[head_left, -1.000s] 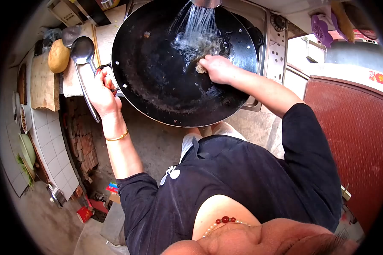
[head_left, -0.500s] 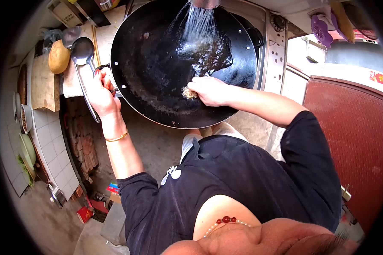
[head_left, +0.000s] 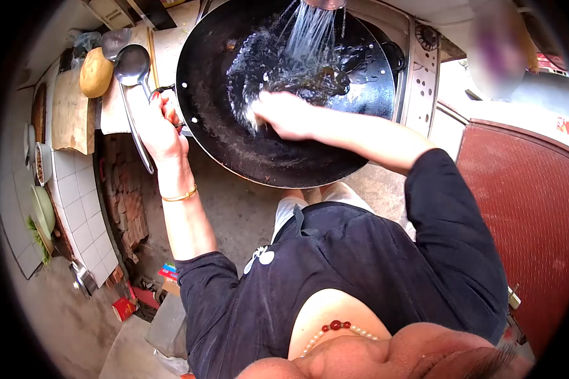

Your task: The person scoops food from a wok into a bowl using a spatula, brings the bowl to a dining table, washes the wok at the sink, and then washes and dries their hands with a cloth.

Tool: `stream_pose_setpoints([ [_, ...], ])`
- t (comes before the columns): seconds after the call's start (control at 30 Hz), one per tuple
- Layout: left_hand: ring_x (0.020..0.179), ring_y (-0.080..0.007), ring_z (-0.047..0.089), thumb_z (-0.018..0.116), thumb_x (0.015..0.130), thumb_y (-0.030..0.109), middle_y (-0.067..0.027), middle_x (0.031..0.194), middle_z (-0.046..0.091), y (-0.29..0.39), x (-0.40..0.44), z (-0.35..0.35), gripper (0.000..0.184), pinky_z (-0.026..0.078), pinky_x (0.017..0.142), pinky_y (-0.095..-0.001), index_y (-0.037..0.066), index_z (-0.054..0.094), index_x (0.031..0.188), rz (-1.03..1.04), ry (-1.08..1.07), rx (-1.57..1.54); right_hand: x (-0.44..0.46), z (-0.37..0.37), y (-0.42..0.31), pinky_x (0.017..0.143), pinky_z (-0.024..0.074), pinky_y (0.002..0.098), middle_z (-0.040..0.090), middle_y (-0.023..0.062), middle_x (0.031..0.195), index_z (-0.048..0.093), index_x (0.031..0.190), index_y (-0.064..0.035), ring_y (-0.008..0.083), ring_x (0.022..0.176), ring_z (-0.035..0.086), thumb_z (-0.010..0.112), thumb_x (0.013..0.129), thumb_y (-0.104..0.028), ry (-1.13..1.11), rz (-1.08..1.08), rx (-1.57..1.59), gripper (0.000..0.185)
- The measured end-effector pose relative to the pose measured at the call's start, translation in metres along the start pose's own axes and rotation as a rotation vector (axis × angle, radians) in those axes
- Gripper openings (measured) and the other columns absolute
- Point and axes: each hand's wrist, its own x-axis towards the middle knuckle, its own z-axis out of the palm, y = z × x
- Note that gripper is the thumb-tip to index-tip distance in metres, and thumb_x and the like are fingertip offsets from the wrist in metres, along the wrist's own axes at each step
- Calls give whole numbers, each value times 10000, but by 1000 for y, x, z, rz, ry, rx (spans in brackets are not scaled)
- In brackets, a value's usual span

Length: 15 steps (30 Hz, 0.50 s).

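A large black wok [head_left: 215,126] is tilted under a stream of water [head_left: 313,35], which splashes and pools in its upper part. My left hand [head_left: 161,129] is closed round the wok's side handle [head_left: 166,89]. Inside the wok, my right hand [head_left: 284,115] presses a pale, crumpled scrubbing wad [head_left: 255,121] against the surface. Motion blurs its fingers, and the wad is mostly covered. Just beyond my left hand rests a metal ladle [head_left: 132,66] with a long handle.
Left of the ladle, a round yellow fruit or gourd [head_left: 96,72] sits by a wooden board [head_left: 74,120]. Chopsticks [head_left: 152,54] lie on the counter. A stove panel [head_left: 422,82] flanks the wok on the right, with a red-brown cabinet [head_left: 518,221] further right.
My right hand has moved left and slightly up in the wok with the wad, spreading splashing water leftward. My left hand keeps its hold on the handle. The whole view has shifted slightly.
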Motion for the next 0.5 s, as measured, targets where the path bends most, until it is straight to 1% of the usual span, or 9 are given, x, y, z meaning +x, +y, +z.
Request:
stream_pose_setpoints([
  [0.07,397,-43,262,463,905,202,64,495,326,0,1,0,200,174,363,-199,61,522,778,11,-6,-5,-35,-8,-6,713,476,428,524,165,906,481,986,-65,346,807,582,475,779,-106,-73,-131,88,212],
  [0.1,397,-43,263,462,905,197,64,495,328,-1,1,0,197,175,362,-199,60,523,778,17,-6,-8,-48,-10,7,706,474,430,522,163,888,481,991,-79,347,801,579,462,790,-126,-144,-174,88,208],
  [0.13,396,-42,263,461,905,193,63,495,330,-2,0,-1,195,175,361,-199,58,523,779,22,-5,-11,-56,-20,15,704,475,429,522,164,892,484,998,-82,344,810,580,473,785,-117,-207,-96,73,217],
  [0.2,394,-43,266,458,905,182,61,496,335,-4,0,-2,190,177,360,-200,53,530,786,35,-14,-19,-46,-21,40,711,479,432,526,162,901,493,1001,-74,339,836,582,486,777,-108,-219,24,-115,227],
  [0.27,393,-45,268,457,905,174,59,498,341,-5,0,-3,187,178,361,-201,47,537,794,41,-13,-22,-20,-1,48,725,483,426,528,164,926,497,1008,-69,339,850,579,491,770,-93,7,68,-88,239],
  [0.3,393,-45,269,457,905,171,59,498,344,-5,1,-2,186,179,361,-202,44,540,799,39,-9,-22,-4,2,38,733,486,420,527,169,943,497,1017,-69,347,840,575,486,769,-83,38,60,-20,248],
  [0.33,392,-46,270,456,905,168,58,499,346,-4,1,-2,185,179,362,-202,40,544,803,39,-5,-24,6,8,23,718,485,416,525,170,940,493,1014,-65,347,832,573,483,773,-81,57,-17,73,242],
  [0.4,392,-46,267,458,905,171,58,499,344,-2,1,-1,188,179,363,-204,37,547,806,14,5,-26,5,0,-23,693,482,418,519,165,905,489,1005,-69,348,805,575,483,774,-86,60,21,104,232],
  [0.5,393,-46,263,458,906,173,60,497,339,-1,0,0,192,175,367,-205,36,548,807,8,8,-25,-35,-7,-26,669,478,418,500,152,863,481,995,-97,345,761,579,481,771,-82,-57,-96,167,224],
])
